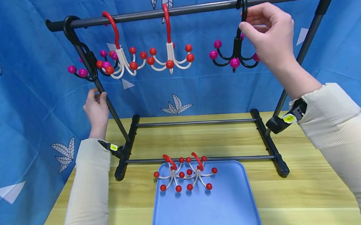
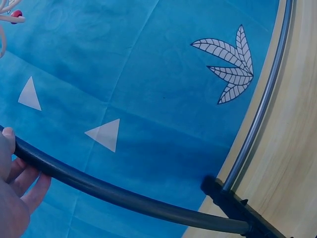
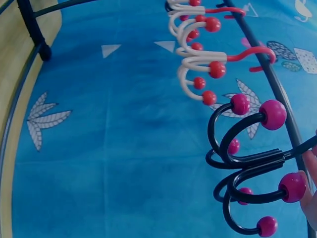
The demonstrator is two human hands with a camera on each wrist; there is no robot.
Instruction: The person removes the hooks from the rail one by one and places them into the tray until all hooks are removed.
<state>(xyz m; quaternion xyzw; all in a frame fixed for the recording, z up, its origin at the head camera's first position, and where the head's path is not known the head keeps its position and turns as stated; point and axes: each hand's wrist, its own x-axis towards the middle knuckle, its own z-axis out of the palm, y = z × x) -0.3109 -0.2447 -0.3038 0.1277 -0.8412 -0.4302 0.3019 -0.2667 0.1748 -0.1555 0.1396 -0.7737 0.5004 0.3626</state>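
Note:
My right hand (image 1: 271,34) pinches the hook of a black multi-arm hanger (image 1: 237,48) with pink balls, its hook over the rack's top bar (image 1: 204,8). In the right wrist view its curled arms and balls show, while most of the hand is out of frame. My left hand (image 1: 97,110) holds the rack's left post (image 2: 104,186) between thumb and fingers. On the bar hang two white hangers (image 1: 170,53) with red hooks and red balls. Another black hanger (image 1: 90,59) with pink balls hangs at the bar's left end.
A blue tray (image 1: 207,212) lies on the wooden table (image 1: 308,201). Two white hangers (image 1: 199,173) with red hooks and balls rest at its far edge, near the rack's lower front rail (image 1: 241,157). A blue leaf-print cloth (image 1: 210,92) hangs behind and beside the rack.

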